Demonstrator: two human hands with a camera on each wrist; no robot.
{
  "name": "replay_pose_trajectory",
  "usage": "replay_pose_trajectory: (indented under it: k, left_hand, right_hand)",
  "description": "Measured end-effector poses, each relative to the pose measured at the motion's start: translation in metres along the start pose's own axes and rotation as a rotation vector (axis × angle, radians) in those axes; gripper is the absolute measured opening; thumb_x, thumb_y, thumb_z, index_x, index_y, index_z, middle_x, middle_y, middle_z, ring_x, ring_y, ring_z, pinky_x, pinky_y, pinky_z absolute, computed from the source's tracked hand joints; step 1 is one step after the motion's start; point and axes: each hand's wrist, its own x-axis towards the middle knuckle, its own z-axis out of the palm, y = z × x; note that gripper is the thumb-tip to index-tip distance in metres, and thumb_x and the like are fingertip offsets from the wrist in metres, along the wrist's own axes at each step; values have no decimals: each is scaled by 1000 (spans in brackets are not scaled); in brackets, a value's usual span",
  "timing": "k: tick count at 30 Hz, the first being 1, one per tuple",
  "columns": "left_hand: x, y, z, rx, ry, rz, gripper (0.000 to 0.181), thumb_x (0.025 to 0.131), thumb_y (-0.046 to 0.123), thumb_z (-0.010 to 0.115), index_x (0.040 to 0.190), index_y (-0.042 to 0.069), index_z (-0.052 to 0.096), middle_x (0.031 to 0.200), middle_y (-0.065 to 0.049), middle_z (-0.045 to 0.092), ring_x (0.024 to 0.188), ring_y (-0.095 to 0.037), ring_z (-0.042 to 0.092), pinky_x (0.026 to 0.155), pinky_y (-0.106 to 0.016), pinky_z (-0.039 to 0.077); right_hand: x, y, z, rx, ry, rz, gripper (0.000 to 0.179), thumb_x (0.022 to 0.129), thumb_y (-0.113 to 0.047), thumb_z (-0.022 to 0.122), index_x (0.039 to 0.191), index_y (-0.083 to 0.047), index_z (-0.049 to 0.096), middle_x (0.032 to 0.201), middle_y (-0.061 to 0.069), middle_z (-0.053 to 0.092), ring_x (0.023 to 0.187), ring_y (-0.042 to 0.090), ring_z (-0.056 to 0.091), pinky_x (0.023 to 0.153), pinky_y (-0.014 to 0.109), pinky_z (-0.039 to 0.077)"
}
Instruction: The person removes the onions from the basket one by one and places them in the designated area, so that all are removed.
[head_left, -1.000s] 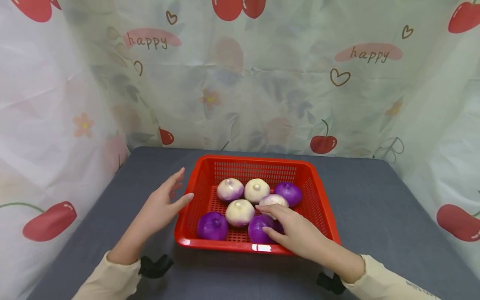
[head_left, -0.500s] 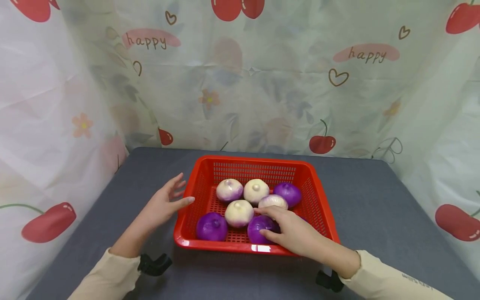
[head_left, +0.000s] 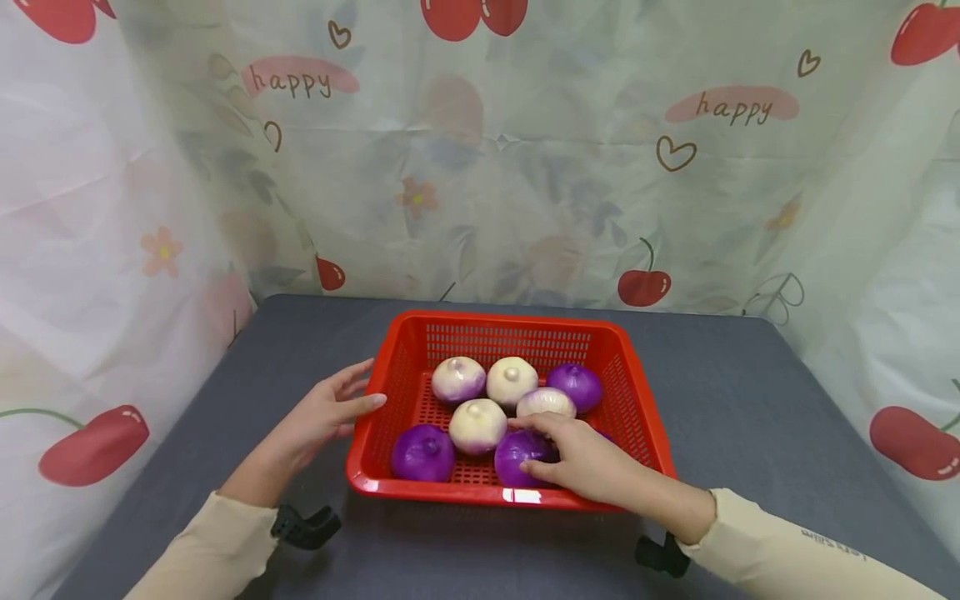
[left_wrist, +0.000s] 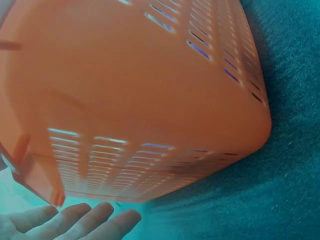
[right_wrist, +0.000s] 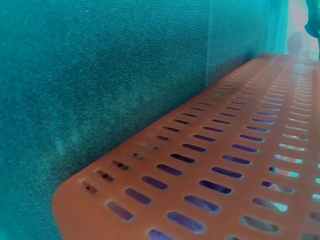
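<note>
A red plastic basket (head_left: 491, 493) holds several onions. Along its front sit a purple onion (head_left: 423, 454) at left and another, the front right purple onion (head_left: 517, 460). My right hand (head_left: 588, 457) lies over that second one, thumb and fingers curved round it and covering its right side. Pale onions (head_left: 477, 427) and one more purple onion (head_left: 575, 387) lie behind. At the basket's left rim is my left hand (head_left: 318, 417), its thumb at the rim and its fingers outside the wall. In the left wrist view, its fingers (left_wrist: 102, 212) are extended beside the slotted orange-tinted basket wall (left_wrist: 135, 100).
The basket stands on a dark grey table (head_left: 727, 400). A printed curtain (head_left: 517, 183) with cherries and lettering hangs behind and at both sides. Black straps (head_left: 306, 527) sit at the wrists. Purple shows through the basket's slots in the right wrist view.
My left hand has lowered slightly, its fingers coming down beside the left rim. The right hand has shifted a little left and curls closer round the front right purple onion.
</note>
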Motion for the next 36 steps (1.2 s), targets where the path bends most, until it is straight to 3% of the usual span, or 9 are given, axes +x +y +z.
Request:
replay_pose_trajectory:
  k: [7,16,26,36]
  left_hand:
    - [1,-4,0,-76,-29,2,79,93,24,65,155,15,18,151,-24,36,118,-35,59,87,-49,55]
    - [1,-9,4,-205,-33,-67,77,94,19,62,155,27,16,149,-19,41,115,-32,63,88,-49,54]
    - [2,-12,5,-239,-19,-80,78,94,19,63,155,29,16,149,-18,41,117,-33,62,89,-49,54]
    - [2,-14,5,-246,-17,-83,78,93,20,65,155,30,17,149,-18,41,117,-32,62,89,-49,54]
  right_hand:
    - [4,0,0,12,-19,23,53,83,-25,76,133,-16,58,131,-3,60,122,17,55,103,45,46]
    - [8,3,1,10,-69,19,58,79,-26,80,131,-13,60,132,0,59,122,19,54,103,45,46]
    - [17,4,1,-10,-149,-31,59,77,-26,82,130,-12,60,119,-3,61,111,15,59,98,41,50]
    - [22,2,2,14,-212,-14,58,78,-25,81,130,-11,60,114,-2,59,109,18,57,98,43,50]
